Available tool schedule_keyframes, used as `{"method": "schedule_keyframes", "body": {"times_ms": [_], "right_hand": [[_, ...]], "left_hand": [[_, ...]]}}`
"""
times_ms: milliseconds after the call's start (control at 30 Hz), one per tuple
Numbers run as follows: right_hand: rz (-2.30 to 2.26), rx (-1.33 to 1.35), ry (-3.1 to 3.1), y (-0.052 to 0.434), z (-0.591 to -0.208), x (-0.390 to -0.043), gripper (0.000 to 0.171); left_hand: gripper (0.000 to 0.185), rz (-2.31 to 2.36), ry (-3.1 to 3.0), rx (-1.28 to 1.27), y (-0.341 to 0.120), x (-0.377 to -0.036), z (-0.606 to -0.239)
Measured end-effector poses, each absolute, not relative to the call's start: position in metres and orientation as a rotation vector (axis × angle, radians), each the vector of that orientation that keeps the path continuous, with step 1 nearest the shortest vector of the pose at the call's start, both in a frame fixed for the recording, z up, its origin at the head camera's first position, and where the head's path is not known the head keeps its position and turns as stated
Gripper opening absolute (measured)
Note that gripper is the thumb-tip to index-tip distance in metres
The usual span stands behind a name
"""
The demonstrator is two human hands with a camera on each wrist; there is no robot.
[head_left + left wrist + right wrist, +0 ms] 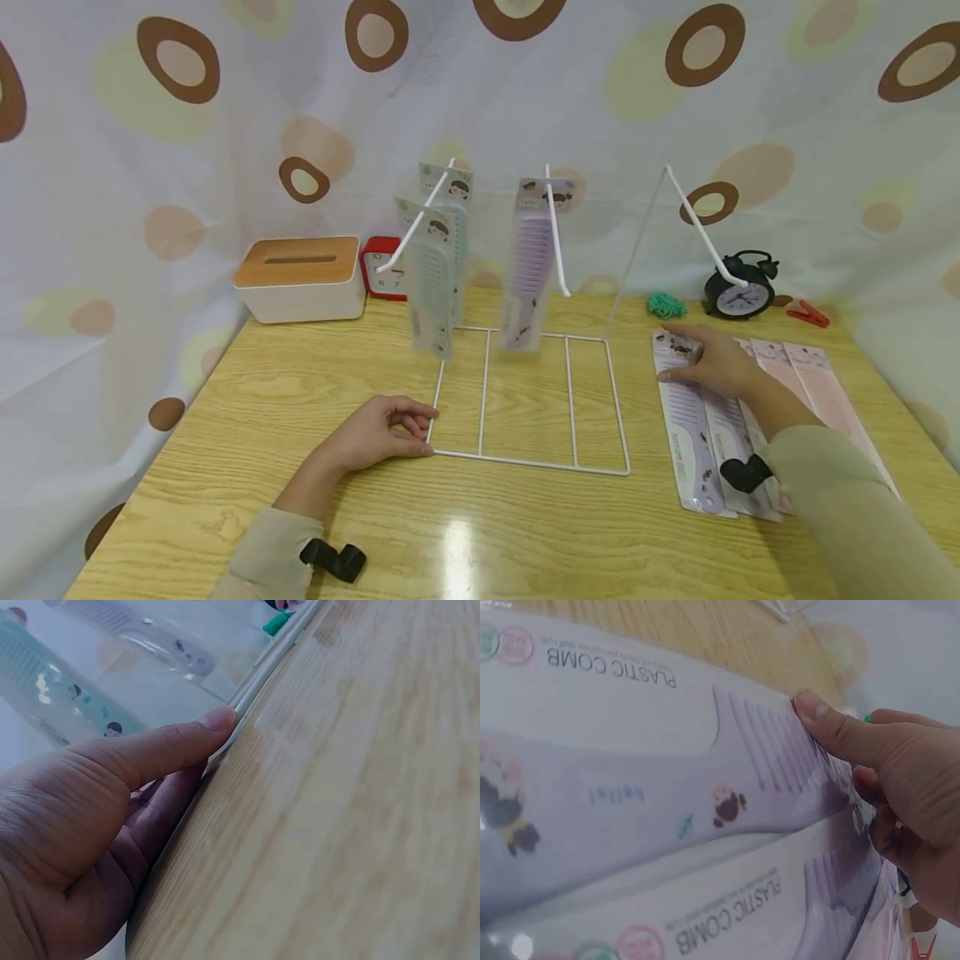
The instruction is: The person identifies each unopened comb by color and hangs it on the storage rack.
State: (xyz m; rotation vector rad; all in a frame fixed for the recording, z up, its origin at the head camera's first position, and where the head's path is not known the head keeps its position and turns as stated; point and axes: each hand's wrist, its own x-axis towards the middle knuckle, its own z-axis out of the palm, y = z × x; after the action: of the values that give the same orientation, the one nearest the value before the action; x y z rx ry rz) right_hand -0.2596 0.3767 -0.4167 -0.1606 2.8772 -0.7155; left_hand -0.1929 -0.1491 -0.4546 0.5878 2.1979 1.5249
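Observation:
My left hand (382,429) pinches the front left corner of a white wire display rack (525,462), thumb on the wire in the left wrist view. At the right, my right hand (712,362) holds the upper end of a packaged purple comb (686,433), its thumb (821,720) at the pack's edge. Another purple comb pack (742,907) lies beside it, partly under the hand. Two green comb packs (431,283) hang on the rack's left hook. One purple comb pack (528,267) hangs from the middle hook, while the right hook (705,225) is bare.
Pink comb packs (825,392) lie at the far right. Along the back stand a tissue box (300,292), a red clock (384,279) behind the green packs, and a black alarm clock (741,296). Green cord (666,306) and a red clip (808,314) lie near it.

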Motion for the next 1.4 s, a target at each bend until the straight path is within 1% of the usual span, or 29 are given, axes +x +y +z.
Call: {"method": "schedule_keyframes", "body": {"times_ms": [200, 333, 400, 533, 767, 833, 933, 1033, 1133, 1267, 1400], "right_hand": [[-0.802, -0.297, 3.026, 0.362, -0.410, -0.259, 0.062], [-0.927, -0.235, 3.049, 0.353, -0.399, -0.255, 0.049], [-1.031, -0.193, 3.025, 0.350, -0.392, -0.249, 0.048], [-1.271, -0.086, 2.980, 0.346, -0.379, -0.232, 0.051], [-1.594, -0.045, 2.878, 0.337, -0.361, -0.202, 0.050], [-1.810, -0.080, 2.733, 0.331, -0.356, -0.195, 0.046], [-2.258, -0.227, 2.295, 0.322, -0.349, -0.186, 0.040], [-2.552, -0.353, 1.824, 0.310, -0.342, -0.177, 0.040], [-2.605, -0.386, 1.666, 0.295, -0.337, -0.168, 0.038], [-2.586, -0.412, 1.650, 0.272, -0.330, -0.156, 0.036], [-2.590, -0.519, 1.670, 0.246, -0.321, -0.149, 0.030]], "left_hand": [[0.049, 1.528, 2.196, 0.586, -0.149, -0.193, -0.452], [0.049, 1.526, 2.199, 0.578, -0.149, -0.193, -0.452], [0.049, 1.527, 2.199, 0.575, -0.149, -0.193, -0.452], [0.049, 1.527, 2.200, 0.577, -0.149, -0.194, -0.452], [0.049, 1.522, 2.210, 0.580, -0.148, -0.193, -0.448], [0.049, 1.525, 2.207, 0.573, -0.148, -0.193, -0.448], [0.049, 1.530, 2.204, 0.571, -0.149, -0.193, -0.447], [0.049, 1.533, 2.199, 0.568, -0.149, -0.193, -0.449], [0.049, 1.529, 2.196, 0.568, -0.149, -0.193, -0.451], [0.049, 1.527, 2.191, 0.571, -0.149, -0.193, -0.453], [0.048, 1.529, 2.187, 0.570, -0.149, -0.193, -0.453]]}}
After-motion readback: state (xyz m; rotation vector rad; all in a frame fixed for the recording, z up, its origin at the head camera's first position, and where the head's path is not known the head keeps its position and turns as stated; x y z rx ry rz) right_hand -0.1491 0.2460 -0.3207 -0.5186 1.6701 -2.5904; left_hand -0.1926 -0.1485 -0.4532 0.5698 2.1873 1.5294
